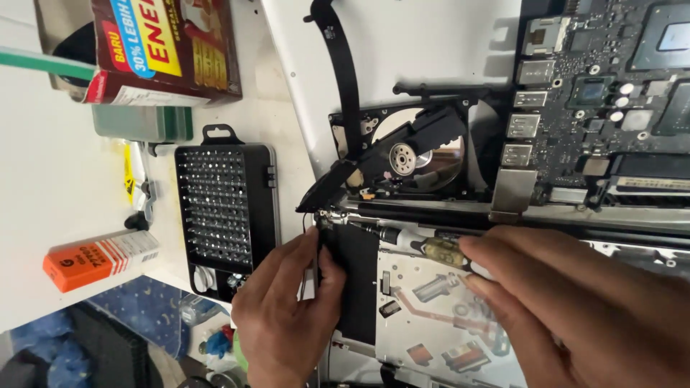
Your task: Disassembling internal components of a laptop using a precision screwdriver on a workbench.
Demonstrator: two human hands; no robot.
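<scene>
Working inside an opened silver laptop chassis [402, 43] on the white table [43, 187], hinge side facing the person. Green-grey logic board [611, 93] sits top right; the round optical drive with its lid off [413, 162] is left of it, a black flat cable [345, 72] running up from it.

Left hand [287, 309] pinches the black rectangular panel [356, 280] at the lower left corner of the chassis, thumb and fingers closed on its edge. Right hand [575, 309] grips a slim screwdriver with a clear yellowish collar [431, 250], fingers clenched around the shaft, tip pointing left along the hinge bar toward the small bracket at the panel's top corner.

Judgement: a fastener at that corner is being worked. Next move needs the tip seated square in the screw head, panel held steady.

Black bit-set tray [226, 208] lies just left of the chassis; orange-and-white small box [100, 260] further left.
</scene>
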